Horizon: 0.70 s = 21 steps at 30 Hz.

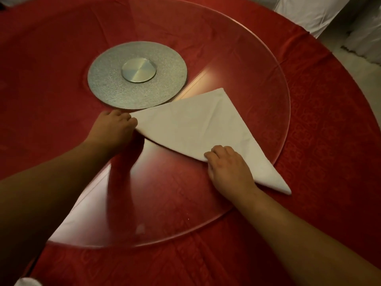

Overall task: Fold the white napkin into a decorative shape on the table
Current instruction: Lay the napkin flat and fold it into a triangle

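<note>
The white napkin (198, 129) lies folded into a triangle on the glass turntable (257, 65), its long folded edge running from the left corner down to the right tip, which hangs past the glass rim onto the red tablecloth (329, 141). My left hand (112, 129) pinches the napkin's left corner. My right hand (228, 166) grips the long folded edge near its middle, fingers curled over the cloth.
A round silver hub (115, 89) with a metal centre disc sits under the glass, just beyond the napkin. White draped fabric (309, 13) stands at the back right. A small white object (28, 282) shows at the bottom left edge.
</note>
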Tool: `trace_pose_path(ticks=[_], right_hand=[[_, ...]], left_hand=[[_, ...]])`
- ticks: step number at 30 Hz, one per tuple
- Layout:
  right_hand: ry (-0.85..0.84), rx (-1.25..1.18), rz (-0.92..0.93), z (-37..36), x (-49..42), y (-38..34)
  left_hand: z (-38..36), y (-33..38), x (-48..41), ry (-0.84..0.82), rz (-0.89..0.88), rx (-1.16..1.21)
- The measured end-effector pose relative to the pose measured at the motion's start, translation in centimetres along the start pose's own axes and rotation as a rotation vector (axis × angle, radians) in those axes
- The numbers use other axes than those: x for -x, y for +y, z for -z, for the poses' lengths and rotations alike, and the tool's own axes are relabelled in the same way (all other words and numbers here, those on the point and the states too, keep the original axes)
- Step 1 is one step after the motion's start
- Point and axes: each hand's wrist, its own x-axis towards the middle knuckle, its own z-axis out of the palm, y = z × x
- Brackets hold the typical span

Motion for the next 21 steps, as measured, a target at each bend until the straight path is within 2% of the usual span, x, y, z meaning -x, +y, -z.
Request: trace_pose_path(ticks=[5, 17, 21], right_hand=[[-0.023, 0.004, -0.021, 0.5, -0.6, 0.7], [-0.131, 0.103, -0.247, 2.4, 1.0, 5.6], [-0.162, 0.158, -0.257, 2.1, 2.0, 5.6]], left_hand=[[-0.6, -0.9, 6.4, 0.007, 0.120, 0.122], [-2.4, -1.7, 17.2, 0.004, 0.181, 0.276], [-3.7, -2.8, 18.5, -0.001, 0.376, 0.432]])
